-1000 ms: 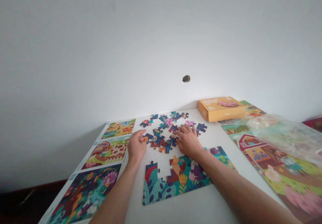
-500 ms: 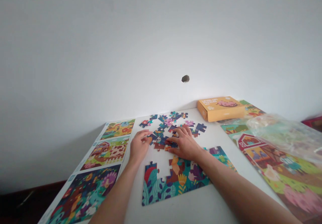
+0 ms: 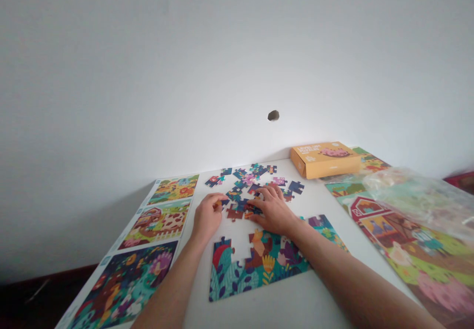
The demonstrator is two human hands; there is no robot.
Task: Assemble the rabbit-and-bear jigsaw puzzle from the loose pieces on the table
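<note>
Person's two bare hands over a jigsaw on a white table point(image 3: 281, 304), near to far. Both forearms are cut off by the lower edge of the frame. The printed sheet point(image 3: 163, 220) at lower left, with three stacked scenes, is also cropped below, as is the farm poster point(image 3: 403, 255) at lower right, which leaves the frame on that side. The assembled puzzle section point(image 3: 259, 270) lies flat at lower centre with a notch in its upper left edge; the right forearm crosses it and hides part of its right half. Beyond it, the left hand point(image 3: 208, 215) is nearly closed, thumb and index finger pinching a dark-blue and orange piece point(image 3: 224, 202) whose outline is mostly covered. The right hand point(image 3: 274, 213) is half open, palm down, fingers bent and spread over the loose pieces point(image 3: 250, 178); whether it grips one cannot be told, and those beneath it are concealed. The loose pieces overlap at centre, their small motifs hard to read. At right, a crumpled clear bag point(image 3: 418, 191) veils part of the poster. Farther back stands a yellow box point(image 3: 329, 161), its smallest lettering illegible. The pale wall point(image 3: 185, 72), pierced by a dark hole point(image 3: 273, 115), fills the upper frame.
</note>
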